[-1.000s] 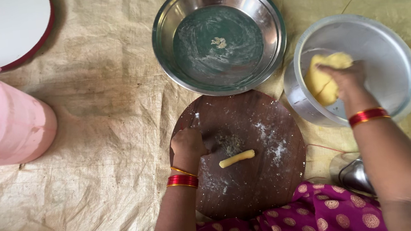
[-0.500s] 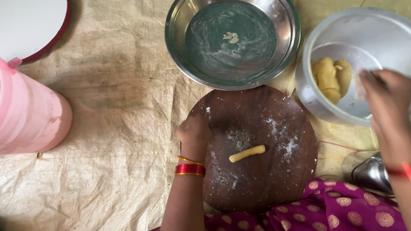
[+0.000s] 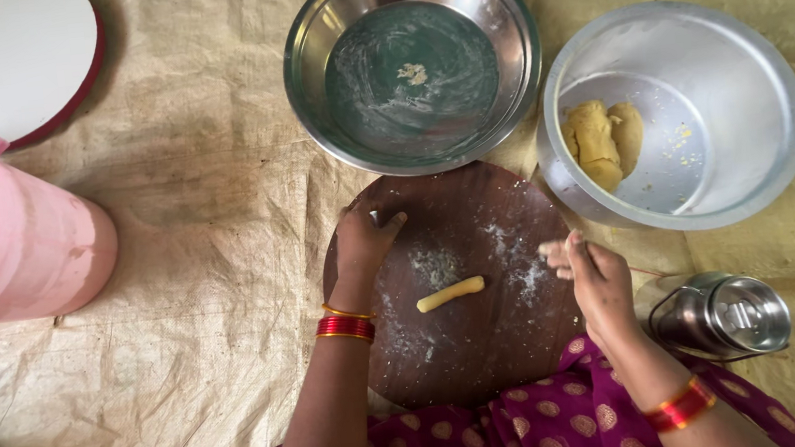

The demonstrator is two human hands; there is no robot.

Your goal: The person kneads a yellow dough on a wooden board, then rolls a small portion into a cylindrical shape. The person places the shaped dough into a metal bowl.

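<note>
left hand (image 3: 367, 239): I see it resting on round wooden board (image 3: 469, 362), fingers loosely curled, holding nothing
right hand (image 3: 592, 268): fingertips pinched on small dough bit (image 3: 552, 253)
dough roll (image 3: 450, 293): between both hands

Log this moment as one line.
left hand: rests on round wooden board | right hand: over board edge | dough roll: mid-board, untouched | dough lumps: in pot

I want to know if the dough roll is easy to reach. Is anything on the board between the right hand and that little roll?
Nothing visible. The right hand hovers over the round wooden board's right edge, and only bare, flour-dusted wood lies between it and the dough roll. The left hand rests at the board's upper left, out of that path.
</note>
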